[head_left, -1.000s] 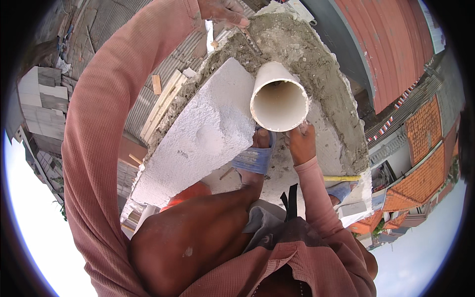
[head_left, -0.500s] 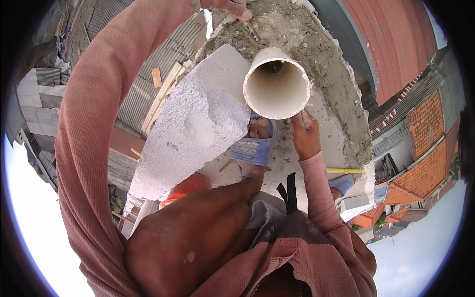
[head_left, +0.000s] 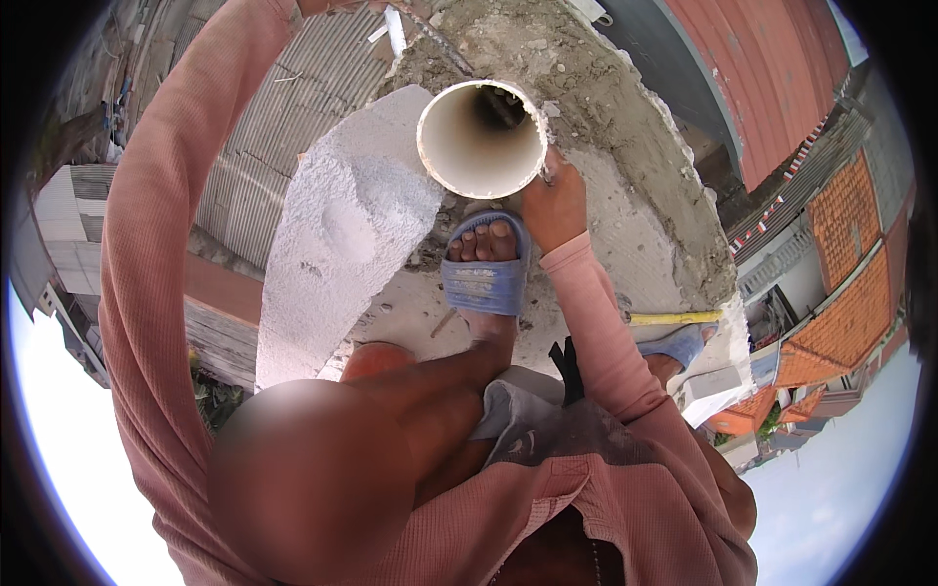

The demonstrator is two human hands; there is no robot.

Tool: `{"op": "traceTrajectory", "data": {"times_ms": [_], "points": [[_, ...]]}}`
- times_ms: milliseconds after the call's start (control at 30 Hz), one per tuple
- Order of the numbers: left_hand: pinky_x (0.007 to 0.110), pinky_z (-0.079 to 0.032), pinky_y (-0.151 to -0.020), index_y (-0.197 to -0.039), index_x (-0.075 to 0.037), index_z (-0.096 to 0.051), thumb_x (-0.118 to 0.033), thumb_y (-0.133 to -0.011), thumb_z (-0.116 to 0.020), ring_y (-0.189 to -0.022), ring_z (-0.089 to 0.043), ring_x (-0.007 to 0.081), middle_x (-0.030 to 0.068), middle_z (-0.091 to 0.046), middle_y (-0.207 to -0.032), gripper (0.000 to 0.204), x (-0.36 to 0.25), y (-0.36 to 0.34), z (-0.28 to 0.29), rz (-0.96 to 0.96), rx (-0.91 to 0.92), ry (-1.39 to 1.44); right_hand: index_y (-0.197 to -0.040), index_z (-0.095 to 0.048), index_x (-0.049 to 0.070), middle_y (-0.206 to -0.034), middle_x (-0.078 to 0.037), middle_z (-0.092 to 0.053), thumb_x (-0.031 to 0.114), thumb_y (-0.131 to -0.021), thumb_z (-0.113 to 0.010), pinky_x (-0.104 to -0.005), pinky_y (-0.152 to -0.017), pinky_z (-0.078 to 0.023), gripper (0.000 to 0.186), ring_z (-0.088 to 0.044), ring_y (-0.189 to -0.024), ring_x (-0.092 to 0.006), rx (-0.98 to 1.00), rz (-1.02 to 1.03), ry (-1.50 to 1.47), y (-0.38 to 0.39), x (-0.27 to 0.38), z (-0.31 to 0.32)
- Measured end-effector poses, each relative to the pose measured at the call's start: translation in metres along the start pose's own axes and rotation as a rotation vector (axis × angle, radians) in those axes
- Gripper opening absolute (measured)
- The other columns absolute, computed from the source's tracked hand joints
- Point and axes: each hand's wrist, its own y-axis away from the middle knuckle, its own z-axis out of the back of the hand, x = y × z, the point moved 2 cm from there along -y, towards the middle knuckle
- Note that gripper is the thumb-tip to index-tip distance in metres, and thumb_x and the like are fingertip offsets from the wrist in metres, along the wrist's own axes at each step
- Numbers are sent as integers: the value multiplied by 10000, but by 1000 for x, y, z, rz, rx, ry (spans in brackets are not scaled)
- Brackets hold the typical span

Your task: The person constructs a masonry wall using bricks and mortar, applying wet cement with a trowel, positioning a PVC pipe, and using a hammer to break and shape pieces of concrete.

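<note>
My right hand [head_left: 555, 203] is closed on the near right side of a wide white plastic pipe [head_left: 440, 181], its fingers at the rim. The pipe's open end faces up toward me, and something dark shows inside it. Far ahead on the left, my left hand [head_left: 327, 5] is cut off by the upper edge, so its fingers are mostly hidden. A thin rough rod [head_left: 438, 41] slants from near that hand down to the pipe's far rim. Grey wet-looking mortar [head_left: 611, 107] lies beyond and to the right of the pipe.
A pale, rough block [head_left: 322, 264] stands left of the pipe. My sandalled foot [head_left: 486, 278] is just below the pipe; another blue sandal [head_left: 679, 344] is at right by a yellow strip [head_left: 674, 317]. The ledge ends at a broken edge [head_left: 674, 132], with roofs [head_left: 840, 254] far below.
The pipe has shifted left and away from me, with my right hand on it. My left hand has moved left, mostly out of view, and more of the rod shows.
</note>
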Motion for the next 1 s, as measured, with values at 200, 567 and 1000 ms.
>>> {"op": "traceTrajectory", "data": {"times_ms": [200, 567, 1000], "points": [[252, -459, -745, -1016, -151, -779, -449, -969, -639, -817, -596, 79, -54, -709, -845, 332, -42, -2, -47, -218, 152, -156, -954, -627, 22, -762, -272, -631, 375, -1047, -464, -501, -658, -480, 400, -612, -737, -495, 106, -194, -71, 31, -15, 25], [324, -370, -618, -798, -93, -657, -600, -951, -570, -664, -483, 122, -16, -511, -687, 537, -46, -2, -56, -202, 67, -284, -977, -640, 14, -754, -272, -606, 353, -1044, -500, -420, -616, -460, 373, -577, -702, -455, 87, -251, -169, 41, -21, 27], [335, -429, -677, -780, -112, -645, -672, -900, -595, -708, -546, 157, 8, -542, -680, 575, -41, -13, -42, -116, 152, -304, -927, -627, -17, -712, -236, -577, 283, -1052, -496, -395, -608, -447, 350, -493, -604, -348, 108, -176, -72, 23, -18, 18]]}}
